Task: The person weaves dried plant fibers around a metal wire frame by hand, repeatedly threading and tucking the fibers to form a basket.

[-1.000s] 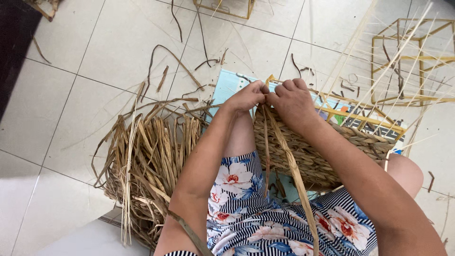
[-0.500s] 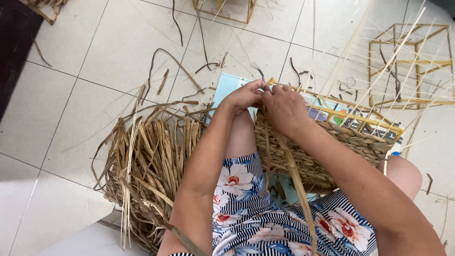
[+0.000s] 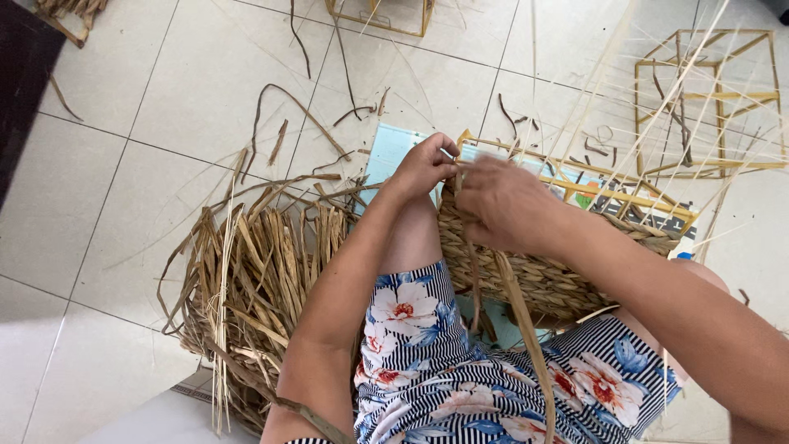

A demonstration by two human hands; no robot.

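Head view: pile of dried straw (image 3: 255, 279) left on the tiled floor (image 3: 140, 148), empty wire frame (image 3: 707, 99) off right, half-woven basket (image 3: 542, 263) on the lap, left hand (image 3: 423, 164) and right hand (image 3: 501, 205) both pinched shut on a straw strand (image 3: 518, 304) at its rim.

Pile of dried reeds (image 3: 255, 279), bare wire frame (image 3: 707, 99), tiled floor (image 3: 123, 107)

Both forearms reach forward from the near edge and meet at the middle of the scene. The left hand (image 3: 423, 167) is curled, fingertips pinched together toward the right. The right hand (image 3: 503, 205) lies just beside it, knuckles up, fingers bent downward and closed, slightly blurred.
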